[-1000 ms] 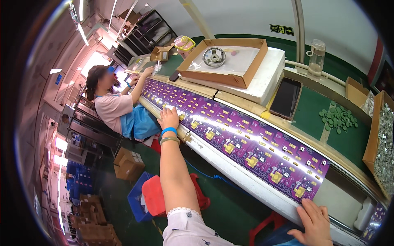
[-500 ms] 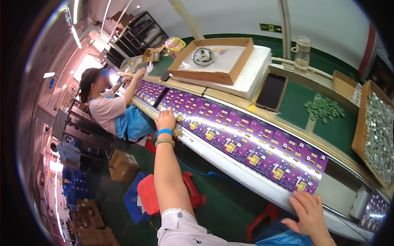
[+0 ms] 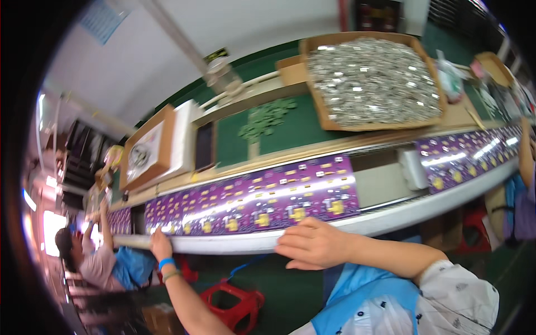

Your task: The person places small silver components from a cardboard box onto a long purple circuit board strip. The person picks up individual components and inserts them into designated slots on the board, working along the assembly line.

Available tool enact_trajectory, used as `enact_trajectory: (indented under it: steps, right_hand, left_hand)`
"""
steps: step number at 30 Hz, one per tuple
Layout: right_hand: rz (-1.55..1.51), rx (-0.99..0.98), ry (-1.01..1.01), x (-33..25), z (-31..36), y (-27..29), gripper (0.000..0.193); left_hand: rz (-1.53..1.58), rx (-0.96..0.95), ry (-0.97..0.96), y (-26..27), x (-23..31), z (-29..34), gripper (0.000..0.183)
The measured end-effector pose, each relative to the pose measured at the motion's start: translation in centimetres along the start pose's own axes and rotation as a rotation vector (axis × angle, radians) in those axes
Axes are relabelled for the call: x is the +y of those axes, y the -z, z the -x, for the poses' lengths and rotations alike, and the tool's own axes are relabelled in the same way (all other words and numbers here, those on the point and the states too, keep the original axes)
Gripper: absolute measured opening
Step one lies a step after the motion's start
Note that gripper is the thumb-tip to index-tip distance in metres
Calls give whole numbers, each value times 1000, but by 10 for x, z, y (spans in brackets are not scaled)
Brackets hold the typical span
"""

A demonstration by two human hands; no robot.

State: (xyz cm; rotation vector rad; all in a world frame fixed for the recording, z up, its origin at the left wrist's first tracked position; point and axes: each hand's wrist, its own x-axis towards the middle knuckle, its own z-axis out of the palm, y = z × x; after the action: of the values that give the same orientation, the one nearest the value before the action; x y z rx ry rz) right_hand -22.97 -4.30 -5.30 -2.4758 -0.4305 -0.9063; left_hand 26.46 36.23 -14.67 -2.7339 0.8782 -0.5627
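Note:
A long purple circuit board [image 3: 245,204] with gold and white parts lies along the conveyor track in front of me. My left hand [image 3: 161,244] is at the board's near left corner, fingers loosely bent over the white rail; motion blurs the fingertips. Close to the board's near right edge, my right hand [image 3: 312,244] rests on the white rail [image 3: 379,220] with its fingers stretched out and nothing in them. A gap in the track separates this board from another purple circuit board [image 3: 469,159] on the right.
Behind the track are a carton of small shiny parts [image 3: 374,84], a pile of green discs [image 3: 268,118], a dark phone [image 3: 204,146] and a shallow cardboard tray [image 3: 146,151]. Co-workers sit on both sides. A red stool [image 3: 231,301] stands below the rail.
My view has swung to the right, bringing the parts carton and the right-hand board into full sight. Both hands stay near the same board, the right lying more across the rail.

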Motion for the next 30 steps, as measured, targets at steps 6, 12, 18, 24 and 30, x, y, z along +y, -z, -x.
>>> enact_trajectory:
  steps: [6, 12, 18, 24, 30]
  right_hand:
    - [-40, 67, 7, -2, 12, 4, 33]
    - [-118, 151, -28, -17, 33, 11, 34]
    - [-106, 181, -39, -25, 51, 28, 33]
    - [-25, 217, -44, -28, 61, 52, 34]
    - [-14, 213, -85, -29, 73, 64, 34]
  left_hand:
    - [35, -184, 92, 25, 38, 8, 47]
    - [319, -203, 222, 66, 81, 17, 52]
    - [347, -183, 207, 102, 131, 40, 54]
    - [350, -183, 154, 126, 175, 54, 58]
    - [327, -205, 153, 127, 175, 57, 57]
